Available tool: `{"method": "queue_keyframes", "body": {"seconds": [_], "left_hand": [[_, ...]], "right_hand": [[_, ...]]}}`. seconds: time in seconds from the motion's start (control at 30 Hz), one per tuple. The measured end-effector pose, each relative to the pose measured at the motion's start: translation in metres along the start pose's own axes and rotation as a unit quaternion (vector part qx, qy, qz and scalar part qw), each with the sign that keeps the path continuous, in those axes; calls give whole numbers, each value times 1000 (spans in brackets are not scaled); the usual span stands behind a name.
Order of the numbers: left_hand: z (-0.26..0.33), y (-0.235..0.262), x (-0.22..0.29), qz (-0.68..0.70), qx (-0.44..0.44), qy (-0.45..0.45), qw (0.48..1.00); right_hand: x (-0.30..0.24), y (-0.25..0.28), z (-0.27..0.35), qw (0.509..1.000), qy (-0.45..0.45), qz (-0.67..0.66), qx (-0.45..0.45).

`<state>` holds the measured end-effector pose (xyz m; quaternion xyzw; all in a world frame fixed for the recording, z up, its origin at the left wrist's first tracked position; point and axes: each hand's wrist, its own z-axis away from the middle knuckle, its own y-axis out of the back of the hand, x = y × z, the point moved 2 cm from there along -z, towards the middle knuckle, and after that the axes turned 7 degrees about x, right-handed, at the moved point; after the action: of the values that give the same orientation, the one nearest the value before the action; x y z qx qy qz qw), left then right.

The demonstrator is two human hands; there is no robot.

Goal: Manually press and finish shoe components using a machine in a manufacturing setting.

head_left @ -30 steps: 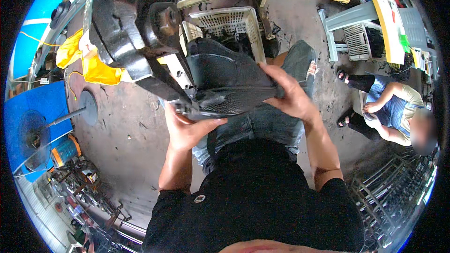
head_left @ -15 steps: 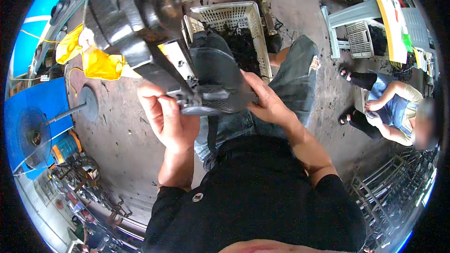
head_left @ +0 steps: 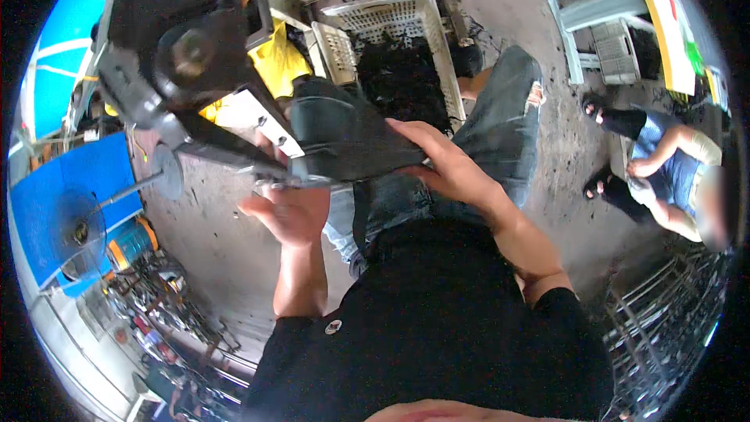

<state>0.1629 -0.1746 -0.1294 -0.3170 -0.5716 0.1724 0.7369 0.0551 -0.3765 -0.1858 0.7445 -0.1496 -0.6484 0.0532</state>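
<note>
Dark grey moulded plastic part [head_left: 351, 137] sits across my lap, up against the heavy machine head [head_left: 180, 55] on its L side. Part lies between both hands: above my L hand, under my R.

L to R: blue fan [head_left: 70, 227] w/ stand far L, well apart. Concrete floor [head_left: 195, 250] open below-L of my L hand, room there. Machine crowds upper L, touching part's L end. White slotted crate [head_left: 406, 31] w/ dark pieces just behind part. My jeans knee [head_left: 500, 117] to R. Another person sitting [head_left: 664, 172] far R, well apart.

Grip: L hand [head_left: 289, 215] palm up, fingers spread, cupped under part's lower L edge; contact looks likely, can't tell how firm. R hand [head_left: 453, 172] laid flat over part's R end, fingers pressed along top, thumb side hidden, so can't tell if it wraps under.
</note>
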Motion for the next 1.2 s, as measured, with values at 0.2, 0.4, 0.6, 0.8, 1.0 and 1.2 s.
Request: {"method": "queue_keyframes", "body": {"seconds": [0.2,0.4,0.6,0.8,1.0,1.2], "left_hand": [[-11,-36,17,-276,-153,-46,948],[-14,-49,17,-237,-185,-55,952],[-15,-37,17,-216,-147,-101,960],[-17,-40,17,-217,-128,-102,962],[-21,-32,14,-249,-108,-117,955],[-15,-15,16,-233,-55,-86,967]], "right_hand": [[-6,14,3,999,2,25,24],[-8,28,-2,1000,5,26,7],[-21,36,-11,998,21,50,17],[-30,45,-11,998,-22,62,0],[-38,53,-13,996,-17,84,-3],[-66,98,-25,983,28,179,8]]}}
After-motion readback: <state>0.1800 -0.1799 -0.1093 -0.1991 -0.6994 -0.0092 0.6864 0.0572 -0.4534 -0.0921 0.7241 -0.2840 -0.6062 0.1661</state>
